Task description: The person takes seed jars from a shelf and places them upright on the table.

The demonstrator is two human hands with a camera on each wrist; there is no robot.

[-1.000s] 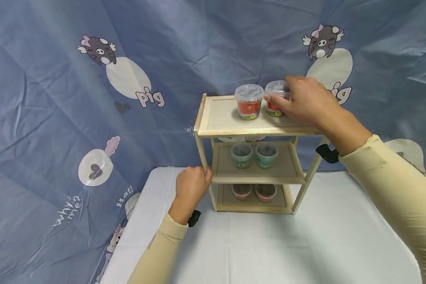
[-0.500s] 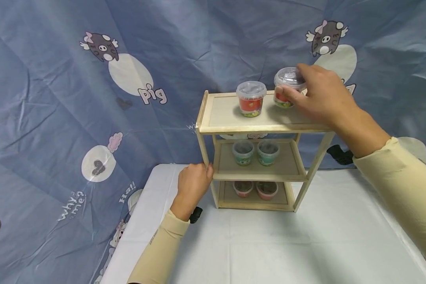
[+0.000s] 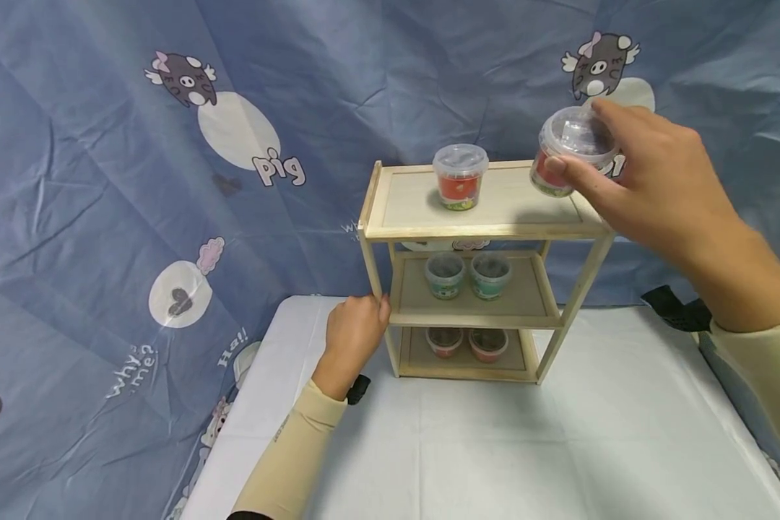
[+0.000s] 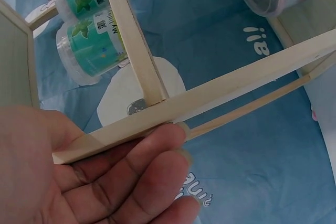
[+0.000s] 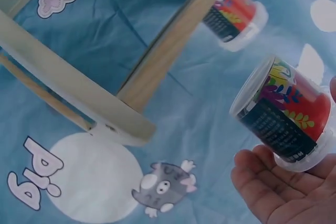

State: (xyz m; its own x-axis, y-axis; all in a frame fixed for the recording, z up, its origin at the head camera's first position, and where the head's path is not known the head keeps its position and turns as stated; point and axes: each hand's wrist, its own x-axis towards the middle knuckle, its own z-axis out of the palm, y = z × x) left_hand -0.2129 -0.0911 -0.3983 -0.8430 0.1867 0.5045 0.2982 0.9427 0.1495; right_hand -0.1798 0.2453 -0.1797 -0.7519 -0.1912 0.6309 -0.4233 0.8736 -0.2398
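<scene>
A small clear-lidded plastic tub with a red label (image 5: 302,106) is held in my right hand (image 3: 672,188), thumb on one side and fingers on the other. It is tilted and raised above the right end of the wooden shelf rack (image 3: 520,232). My left hand (image 3: 354,328) grips the rack's left front post (image 4: 113,132), fingers curled round it. A second red-labelled tub (image 3: 459,189) stands upright on the top shelf, left of its middle.
Two green tubs (image 3: 445,276) stand side by side on the middle shelf, and two pinkish-red tubs (image 3: 444,342) on the bottom one. The rack stands on a white-covered table (image 3: 481,448). Behind it hangs a blue pig-print cloth (image 3: 338,87).
My right hand has lifted the right red-labelled tub off the top shelf and carried it up and to the right, tilting it. The left hand has kept its hold on the post.
</scene>
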